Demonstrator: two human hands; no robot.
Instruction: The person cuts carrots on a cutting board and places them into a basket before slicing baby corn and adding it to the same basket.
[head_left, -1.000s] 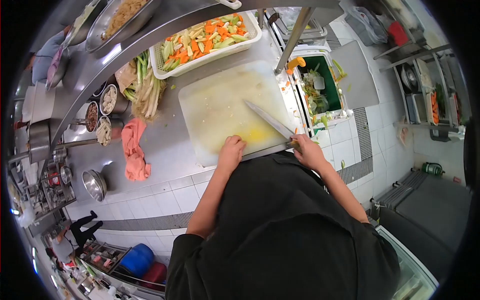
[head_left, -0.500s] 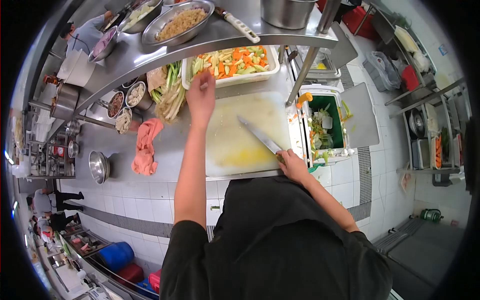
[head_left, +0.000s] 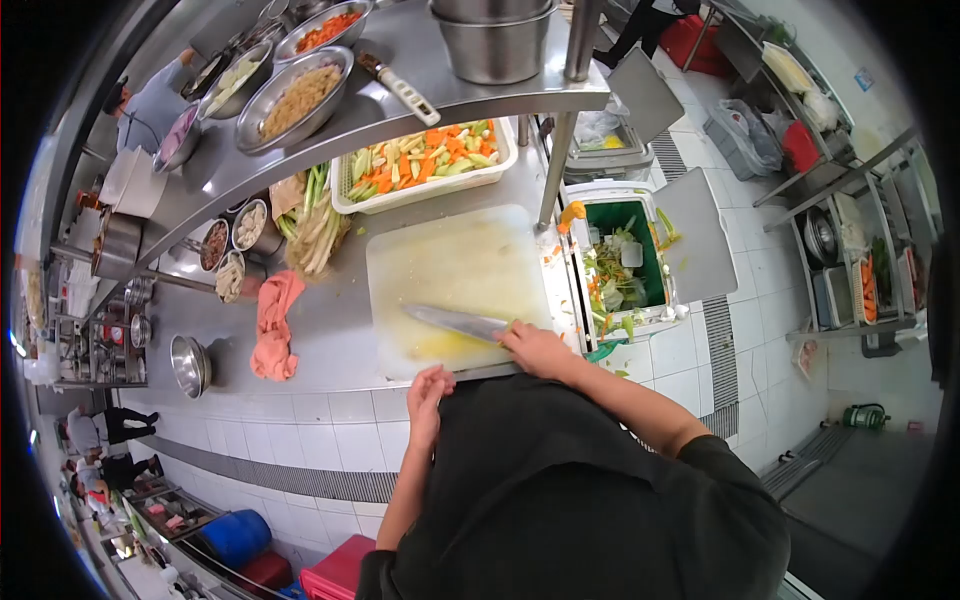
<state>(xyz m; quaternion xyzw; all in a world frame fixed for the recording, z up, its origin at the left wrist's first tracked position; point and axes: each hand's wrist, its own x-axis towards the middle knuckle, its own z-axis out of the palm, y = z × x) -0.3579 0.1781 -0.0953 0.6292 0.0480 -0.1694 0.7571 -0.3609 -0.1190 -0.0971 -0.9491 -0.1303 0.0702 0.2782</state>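
Observation:
My right hand [head_left: 538,350] is wrapped round the handle of a kitchen knife [head_left: 452,320], which lies flat over the near part of the white cutting board [head_left: 470,240]. Its blade points left, and a yellow stain shows on the board beside it. At the board's front edge, close to my apron, my left hand [head_left: 428,395] hangs with loosely bent fingers and nothing visible in them. Behind the board stands a white basket [head_left: 425,198] of cut carrot and pale green vegetable pieces. A bunch of green onions [head_left: 315,225] lies left of it.
A salmon-coloured cloth [head_left: 273,325] and a metal bowl [head_left: 190,366] rest left on the steel counter. Overhead, a steel shelf [head_left: 500,95] carries bowls of chopped food, a peeler-like tool and pots. A green-lined bin [head_left: 650,225] with scraps stands right. Co-workers are visible far left.
My left hand has come back from the basket to the counter's front edge. The knife has swung flatter and moved nearer with my right hand. The view has shifted slightly.

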